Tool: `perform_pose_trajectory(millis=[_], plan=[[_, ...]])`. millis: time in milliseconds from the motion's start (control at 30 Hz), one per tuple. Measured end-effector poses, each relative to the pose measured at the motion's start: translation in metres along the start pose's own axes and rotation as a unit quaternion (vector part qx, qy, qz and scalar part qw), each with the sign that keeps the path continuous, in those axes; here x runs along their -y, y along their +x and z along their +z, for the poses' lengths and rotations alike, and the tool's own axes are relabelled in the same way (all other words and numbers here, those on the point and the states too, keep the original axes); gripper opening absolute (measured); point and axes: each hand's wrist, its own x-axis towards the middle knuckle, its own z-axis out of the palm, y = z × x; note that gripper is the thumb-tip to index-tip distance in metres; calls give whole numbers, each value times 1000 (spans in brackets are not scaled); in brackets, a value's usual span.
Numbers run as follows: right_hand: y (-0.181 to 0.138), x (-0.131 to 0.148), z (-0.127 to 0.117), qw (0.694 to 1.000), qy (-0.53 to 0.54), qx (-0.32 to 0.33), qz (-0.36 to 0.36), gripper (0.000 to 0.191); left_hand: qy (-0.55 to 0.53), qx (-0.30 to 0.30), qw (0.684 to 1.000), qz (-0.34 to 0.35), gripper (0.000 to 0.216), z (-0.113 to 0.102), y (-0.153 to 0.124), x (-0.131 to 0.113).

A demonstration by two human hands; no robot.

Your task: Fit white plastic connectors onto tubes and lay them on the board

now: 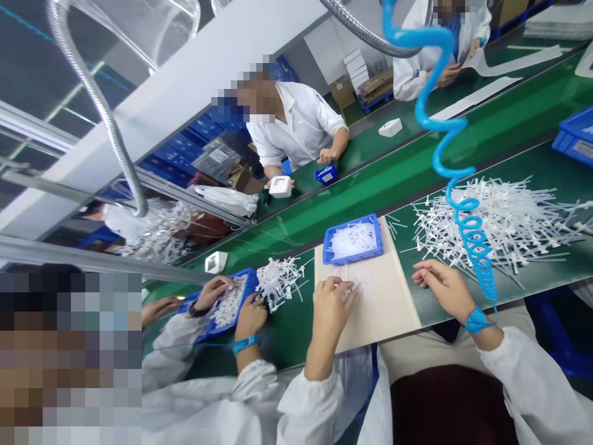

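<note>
My left hand rests over a cream board, its fingers bent and drawn together beside a few thin clear tubes. Whatever lies between those fingertips is too small to make out. Beyond it, on the board's far part, stands a blue tray full of small clear pieces. My right hand, with a blue wristband, hovers by the board's right edge. Its fingers are loosely bent and apart, with nothing visible in them. Just past it spreads a big pile of white plastic stems with small white fittings.
A coiled blue hose hangs down near my right hand. At left, a co-worker's hands work by another blue tray and a smaller pile. Across the green belt, a person holds a white device.
</note>
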Motion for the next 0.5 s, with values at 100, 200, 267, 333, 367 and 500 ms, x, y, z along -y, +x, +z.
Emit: perform_pose_trajectory(millis=[100,200,267,333,367,500], plan=[[0,2,1,1000,4,-4,4,36,27,8,1000,-10,14,3,6,-2],[0,3,2,1000,4,-5,9,35,25,8,1000,-3,16,5,8,0],[0,5,2,1000,8,-6,12,34,15,6,1000,-2,15,7,8,2],[0,6,3,1000,14,-5,20,32,7,4,1000,-6,15,11,8,2],[1,7,3,1000,16,-5,25,31,6,4,1000,-9,15,13,8,2],[0,9,3,999,16,-3,34,29,11,7,1000,-17,17,21,8,3]])
